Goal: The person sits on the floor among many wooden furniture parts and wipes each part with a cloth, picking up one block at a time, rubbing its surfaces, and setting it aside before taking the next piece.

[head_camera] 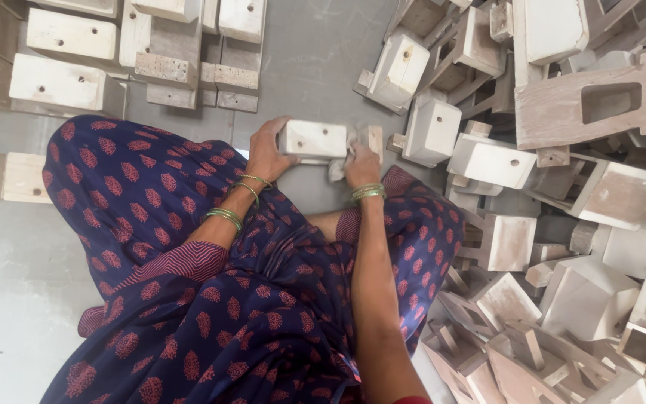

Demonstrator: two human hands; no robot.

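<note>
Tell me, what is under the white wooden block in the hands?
Under the white wooden block lies grey floor, with the patterned blue dress nearby. The left hand grips one end; the right hand presses a cloth there. The block's underside is hidden.

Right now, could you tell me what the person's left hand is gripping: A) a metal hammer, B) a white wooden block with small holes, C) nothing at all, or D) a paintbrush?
B: the left hand clasps the end of a white wooden block with small holes, while the right hand presses a small cloth against it.
</note>
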